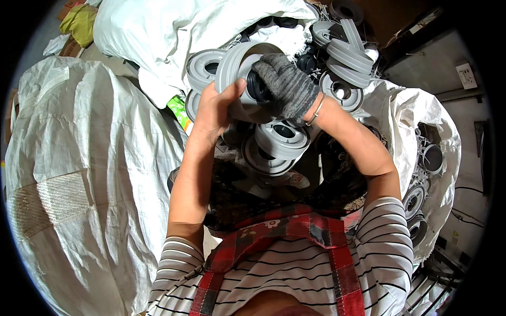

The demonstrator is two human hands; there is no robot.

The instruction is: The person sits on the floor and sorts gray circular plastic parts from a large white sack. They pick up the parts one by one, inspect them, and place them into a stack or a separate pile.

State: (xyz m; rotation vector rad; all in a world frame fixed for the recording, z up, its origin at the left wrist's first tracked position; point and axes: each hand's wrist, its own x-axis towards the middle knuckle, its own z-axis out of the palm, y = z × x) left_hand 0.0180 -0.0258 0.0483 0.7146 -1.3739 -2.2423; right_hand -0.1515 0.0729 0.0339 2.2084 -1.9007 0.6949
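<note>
My bare left hand is closed on the side of a large grey plastic ring-shaped part, its thumb over the rim. Inside that part sits a black round piece. My right hand, in a grey striped knit glove, has its fingers curled over the black piece. Whether the piece is fixed in the grey part I cannot tell. Below my hands lie more grey round parts, stacked and tilted. Another grey round part with a centre hole rests just beyond my left hand.
A big white woven sack fills the left side. Another white sack lies at the back, spilling black pieces. Several grey parts are heaped at back right. An open white sack at right holds more. A wall socket is beyond it.
</note>
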